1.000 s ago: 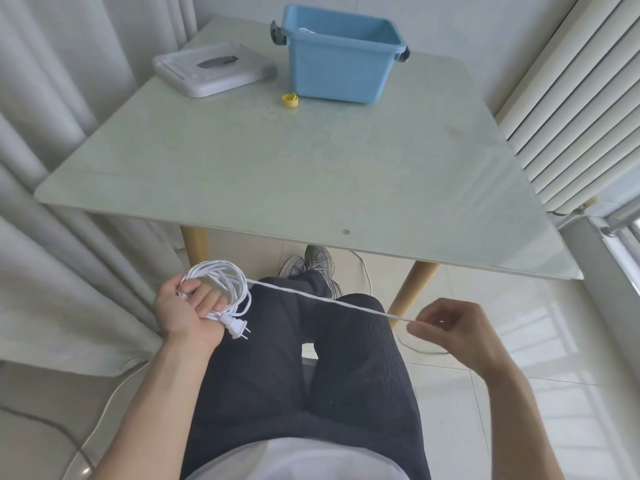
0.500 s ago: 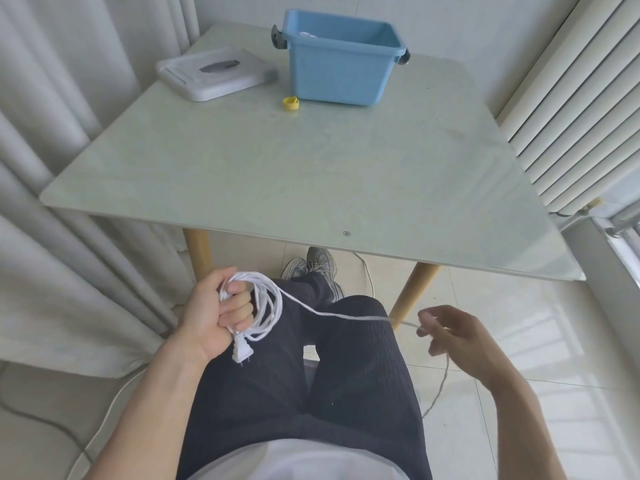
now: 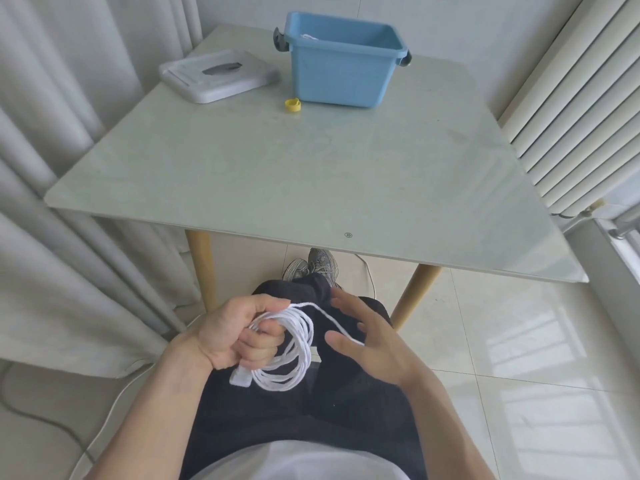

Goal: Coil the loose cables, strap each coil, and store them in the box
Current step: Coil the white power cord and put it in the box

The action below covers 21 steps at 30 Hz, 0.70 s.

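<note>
worktop (image 3: 311, 188): pale green top on wooden legs, ahead of my knees.
curtain (image 3: 52, 168): white, hanging along the left side.
radiator (image 3: 571, 109): white, ribbed, on the right.
box (image 3: 341, 60): blue, open, at the far edge of the worktop, something white just showing inside.
tissue holder (image 3: 218, 76): flat, white, left of the box.
strap (image 3: 293, 106): small yellow roll on the worktop, just in front of the box's left corner.
left hand (image 3: 235, 336): over my lap, fingers curled round the coil.
right hand (image 3: 367, 344): just beside it, fingers spread and loose, the free strand running across them.
cable (image 3: 292, 351): white, wound in an oval coil that hangs from my left fingers, long axis running down and slightly left; plug at the bottom left end; one strand leads from the top of the coil rightward to my right hand.
</note>
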Each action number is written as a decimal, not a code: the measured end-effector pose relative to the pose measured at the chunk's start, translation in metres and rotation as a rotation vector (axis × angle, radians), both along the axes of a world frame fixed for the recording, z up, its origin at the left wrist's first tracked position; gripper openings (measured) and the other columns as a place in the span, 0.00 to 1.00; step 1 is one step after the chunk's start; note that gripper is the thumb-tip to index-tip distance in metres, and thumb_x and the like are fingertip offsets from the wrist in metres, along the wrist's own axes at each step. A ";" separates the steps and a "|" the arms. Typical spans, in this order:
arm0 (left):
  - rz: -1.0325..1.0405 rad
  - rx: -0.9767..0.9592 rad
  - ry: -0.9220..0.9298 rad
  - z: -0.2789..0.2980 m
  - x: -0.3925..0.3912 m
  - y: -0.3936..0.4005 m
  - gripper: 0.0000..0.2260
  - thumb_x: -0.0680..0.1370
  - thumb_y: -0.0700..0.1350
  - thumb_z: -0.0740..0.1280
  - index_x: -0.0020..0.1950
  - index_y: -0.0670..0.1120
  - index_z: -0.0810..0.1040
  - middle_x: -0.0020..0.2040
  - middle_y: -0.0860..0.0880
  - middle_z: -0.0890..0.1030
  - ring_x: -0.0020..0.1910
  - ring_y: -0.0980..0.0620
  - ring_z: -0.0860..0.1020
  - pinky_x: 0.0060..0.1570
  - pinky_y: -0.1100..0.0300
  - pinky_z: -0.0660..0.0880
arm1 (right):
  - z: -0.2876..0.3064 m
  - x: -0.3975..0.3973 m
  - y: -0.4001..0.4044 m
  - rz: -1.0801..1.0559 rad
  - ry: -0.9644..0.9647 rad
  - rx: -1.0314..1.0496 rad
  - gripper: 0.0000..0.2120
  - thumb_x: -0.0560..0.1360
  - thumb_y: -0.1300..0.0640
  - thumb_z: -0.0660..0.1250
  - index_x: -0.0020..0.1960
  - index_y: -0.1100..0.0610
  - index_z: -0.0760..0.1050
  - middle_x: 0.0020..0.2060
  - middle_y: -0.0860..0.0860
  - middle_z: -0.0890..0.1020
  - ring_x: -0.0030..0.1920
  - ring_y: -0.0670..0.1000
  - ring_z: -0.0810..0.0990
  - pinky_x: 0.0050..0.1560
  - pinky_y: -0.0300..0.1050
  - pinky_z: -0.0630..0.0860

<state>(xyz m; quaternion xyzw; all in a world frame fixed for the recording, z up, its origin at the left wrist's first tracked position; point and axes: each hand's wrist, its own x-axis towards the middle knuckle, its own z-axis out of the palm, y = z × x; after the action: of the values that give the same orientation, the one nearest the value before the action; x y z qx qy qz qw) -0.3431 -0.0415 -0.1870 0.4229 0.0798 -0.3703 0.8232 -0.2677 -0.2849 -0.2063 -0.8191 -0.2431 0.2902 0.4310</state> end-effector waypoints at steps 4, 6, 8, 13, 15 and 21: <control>0.091 0.063 0.028 -0.002 0.002 0.000 0.21 0.68 0.58 0.73 0.27 0.48 0.66 0.19 0.54 0.59 0.17 0.58 0.57 0.21 0.64 0.54 | 0.008 -0.005 0.018 -0.009 0.053 0.188 0.09 0.80 0.57 0.69 0.60 0.55 0.79 0.53 0.45 0.84 0.55 0.43 0.81 0.58 0.36 0.75; 0.206 0.125 0.059 -0.004 0.002 -0.002 0.19 0.70 0.56 0.68 0.27 0.48 0.65 0.20 0.53 0.57 0.17 0.57 0.55 0.22 0.64 0.52 | 0.013 -0.003 0.018 -0.079 0.109 0.264 0.06 0.81 0.58 0.67 0.47 0.60 0.79 0.35 0.48 0.81 0.37 0.47 0.78 0.43 0.38 0.75; 0.354 0.186 0.058 -0.006 0.004 -0.005 0.19 0.74 0.54 0.64 0.27 0.48 0.64 0.20 0.53 0.56 0.18 0.56 0.54 0.23 0.63 0.50 | 0.016 0.001 0.013 -0.114 0.154 0.284 0.09 0.80 0.57 0.68 0.44 0.60 0.77 0.29 0.46 0.75 0.29 0.46 0.70 0.33 0.38 0.69; 0.864 -0.067 0.115 -0.013 0.011 -0.015 0.20 0.81 0.51 0.59 0.29 0.49 0.64 0.20 0.54 0.57 0.17 0.57 0.55 0.19 0.64 0.55 | 0.015 0.005 0.004 -0.193 0.097 0.273 0.07 0.81 0.61 0.66 0.50 0.63 0.81 0.28 0.42 0.75 0.27 0.40 0.70 0.31 0.29 0.67; 1.052 -0.307 0.124 -0.015 0.015 -0.016 0.19 0.82 0.52 0.57 0.32 0.49 0.67 0.22 0.55 0.60 0.18 0.57 0.59 0.21 0.64 0.61 | 0.011 0.004 -0.001 -0.209 0.034 0.198 0.07 0.81 0.58 0.66 0.52 0.58 0.82 0.29 0.43 0.77 0.29 0.41 0.72 0.33 0.30 0.68; 1.341 -0.288 0.026 -0.024 0.020 -0.008 0.09 0.81 0.44 0.57 0.41 0.46 0.66 0.36 0.51 0.66 0.31 0.54 0.68 0.44 0.59 0.69 | 0.014 -0.012 -0.005 -0.026 0.139 0.012 0.11 0.79 0.53 0.69 0.61 0.48 0.75 0.44 0.48 0.85 0.29 0.48 0.78 0.33 0.40 0.74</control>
<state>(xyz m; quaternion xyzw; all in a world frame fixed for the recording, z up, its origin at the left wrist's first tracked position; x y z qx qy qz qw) -0.3234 -0.0492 -0.2114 0.1639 0.2845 0.2076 0.9215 -0.2793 -0.2902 -0.1923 -0.7974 -0.2038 0.3392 0.4556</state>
